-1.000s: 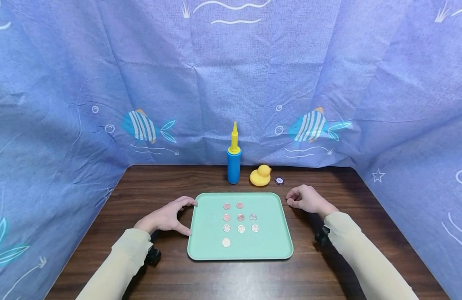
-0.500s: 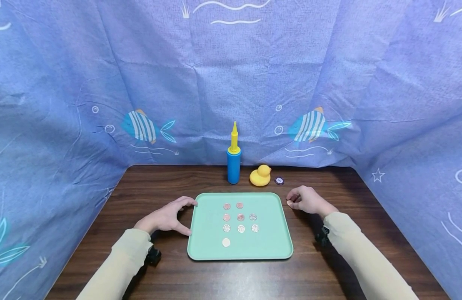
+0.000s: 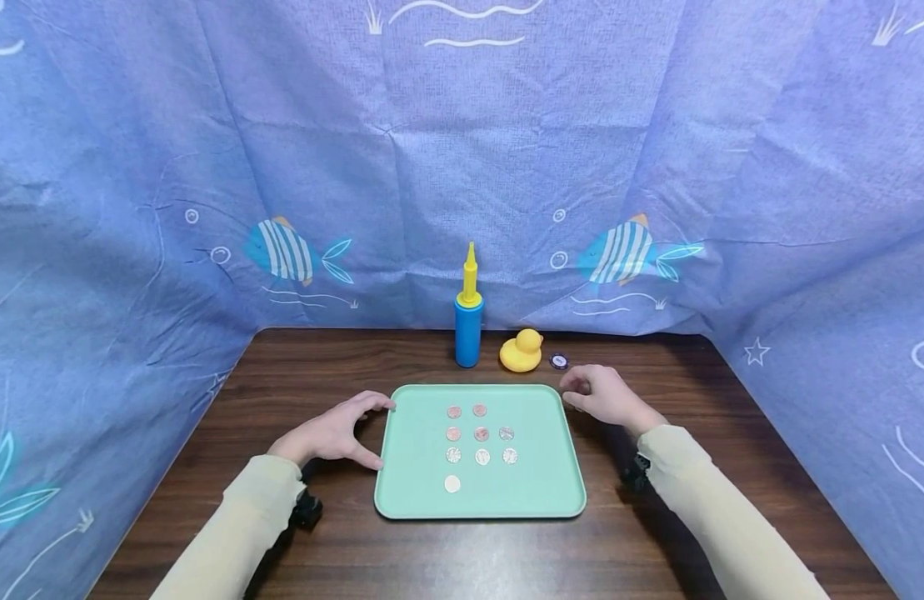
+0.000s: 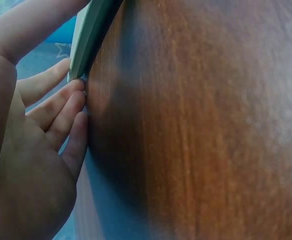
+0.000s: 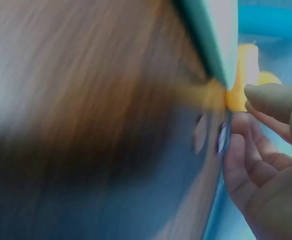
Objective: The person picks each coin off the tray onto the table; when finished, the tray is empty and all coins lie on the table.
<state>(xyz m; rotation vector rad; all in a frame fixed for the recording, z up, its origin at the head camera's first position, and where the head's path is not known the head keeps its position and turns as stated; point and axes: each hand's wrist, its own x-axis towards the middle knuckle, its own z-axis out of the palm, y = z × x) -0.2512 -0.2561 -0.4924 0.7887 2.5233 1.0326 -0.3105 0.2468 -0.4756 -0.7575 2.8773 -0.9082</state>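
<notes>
A mint-green tray (image 3: 412, 492) lies on the table with several coins in loose columns. Some are copper, such as this coin (image 3: 453, 434); others are silvery, such as this coin (image 3: 452, 483). My left hand (image 3: 334, 429) rests at the tray's left edge, thumb and forefinger spread wide along it. My right hand (image 3: 600, 395) hovers by the tray's upper right corner with fingers loosely bent; nothing shows between them. In the right wrist view a loose coin (image 5: 200, 134) lies on the table below that hand, which largely hides it in the head view.
A blue and yellow hand pump (image 3: 467, 333) stands behind the tray. To its right are a yellow rubber duck (image 3: 520, 353) and a dark poker chip (image 3: 558, 361). A blue fish-print cloth (image 3: 462, 167) hangs along the table's back and sides.
My right hand has let go of the coin on the table and shifted slightly left and away from me. The left hand and the coins on the tray stay put.
</notes>
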